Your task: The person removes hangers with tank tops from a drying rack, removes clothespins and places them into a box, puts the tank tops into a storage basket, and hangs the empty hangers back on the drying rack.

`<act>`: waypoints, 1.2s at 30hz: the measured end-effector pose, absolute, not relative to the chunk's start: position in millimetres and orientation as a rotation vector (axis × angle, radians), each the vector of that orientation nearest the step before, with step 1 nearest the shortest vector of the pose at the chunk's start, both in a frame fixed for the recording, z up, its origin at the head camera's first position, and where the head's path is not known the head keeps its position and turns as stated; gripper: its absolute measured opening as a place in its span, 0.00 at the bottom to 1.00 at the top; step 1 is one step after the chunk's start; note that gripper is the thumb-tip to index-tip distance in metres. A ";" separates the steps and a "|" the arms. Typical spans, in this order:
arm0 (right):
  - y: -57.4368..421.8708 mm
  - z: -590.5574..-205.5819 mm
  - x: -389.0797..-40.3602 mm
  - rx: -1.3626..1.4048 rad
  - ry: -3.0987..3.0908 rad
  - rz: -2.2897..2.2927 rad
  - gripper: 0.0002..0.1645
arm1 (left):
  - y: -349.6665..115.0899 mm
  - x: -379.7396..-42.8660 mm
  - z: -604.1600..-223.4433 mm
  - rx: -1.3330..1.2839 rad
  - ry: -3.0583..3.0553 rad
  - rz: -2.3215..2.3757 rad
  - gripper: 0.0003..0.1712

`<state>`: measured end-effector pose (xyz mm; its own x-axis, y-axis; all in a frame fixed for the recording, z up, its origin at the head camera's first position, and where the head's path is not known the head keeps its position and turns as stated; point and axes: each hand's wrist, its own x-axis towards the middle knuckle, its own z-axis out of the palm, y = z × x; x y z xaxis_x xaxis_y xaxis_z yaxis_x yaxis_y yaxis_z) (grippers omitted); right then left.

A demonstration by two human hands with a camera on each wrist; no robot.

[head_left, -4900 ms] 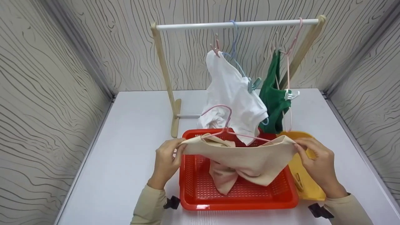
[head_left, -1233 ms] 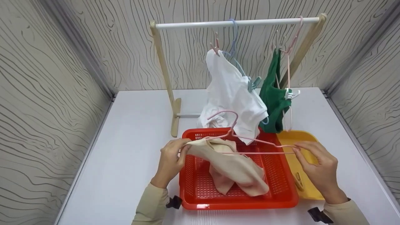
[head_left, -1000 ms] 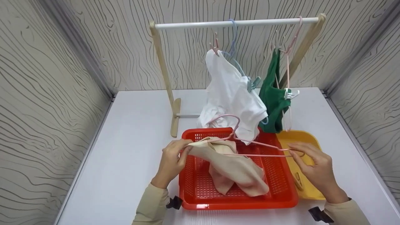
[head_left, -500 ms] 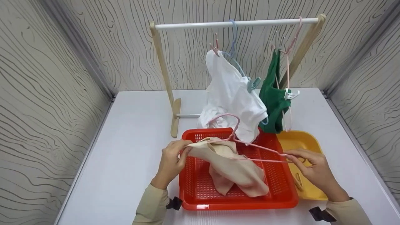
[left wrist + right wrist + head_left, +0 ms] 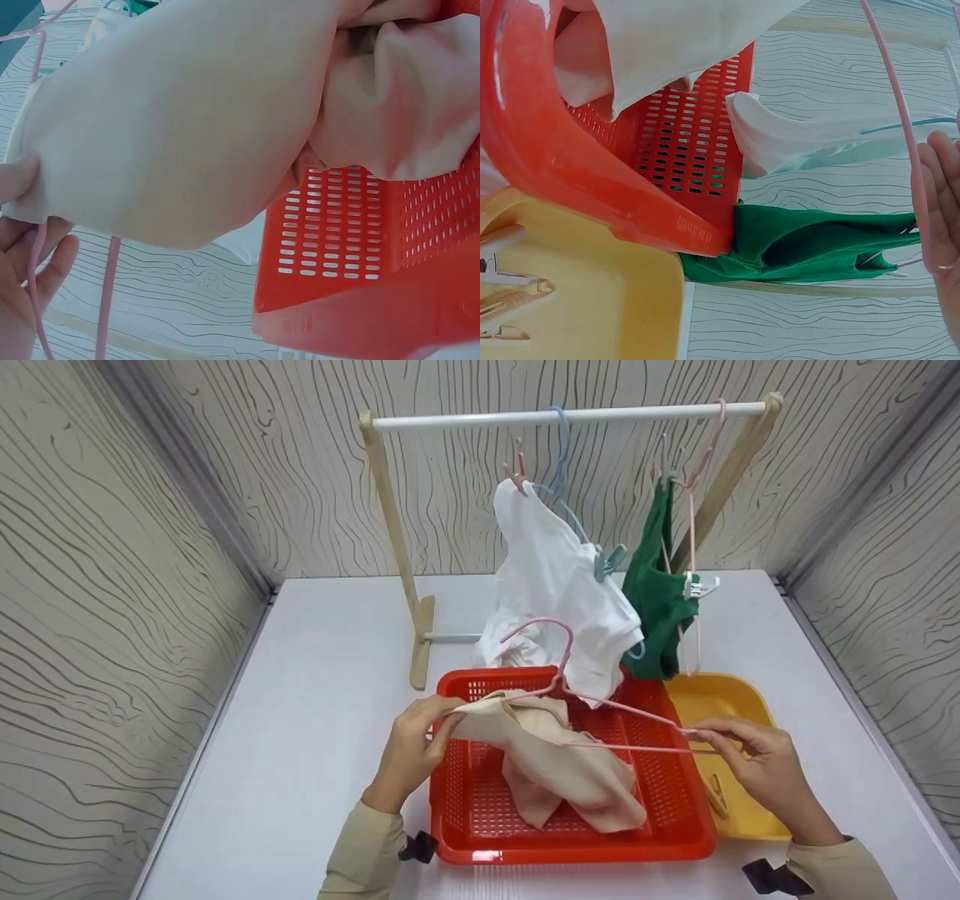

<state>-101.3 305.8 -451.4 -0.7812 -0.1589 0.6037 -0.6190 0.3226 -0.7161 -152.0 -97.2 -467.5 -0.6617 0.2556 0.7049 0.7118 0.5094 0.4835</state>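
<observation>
In the head view my left hand [image 5: 418, 742] pinches a corner of a beige garment [image 5: 551, 750], with the left end of a pink clothes hanger [image 5: 619, 706] under the cloth. In the left wrist view the hanger's loop shows below the garment [image 5: 180, 127], against the fingers. My right hand [image 5: 765, 757] holds the bare right end of the hanger between thumb and fingers. The garment's right side is off the hanger and droops into a red basket [image 5: 574, 855]. The hanger's hook stands up toward a white garment [image 5: 562, 577] behind it.
A rack with a white rail [image 5: 465, 420] and wooden legs stands behind. The white garment, on a blue hanger, and a green garment [image 5: 656, 585], on a pink one, hang there with clothespins. A yellow tray [image 5: 750, 810] with clothespins [image 5: 510, 300] sits right of the basket.
My right hand let go of the garment's right corner, which fell toward the basket, and took the hanger's end. Lately that hand shifted slightly down; the left hand barely moved.
</observation>
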 end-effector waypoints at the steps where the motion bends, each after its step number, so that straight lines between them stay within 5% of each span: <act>1: 306.3 -450.5 -101.0 0.683 -2.179 1.456 0.16 | -97.4 -151.4 -467.0 -0.779 -2.201 -1.060 0.10; 36: 351.7 -430.8 -83.2 0.568 -2.139 1.317 0.14 | -105.5 -154.7 -474.0 -0.435 -2.451 -0.927 0.09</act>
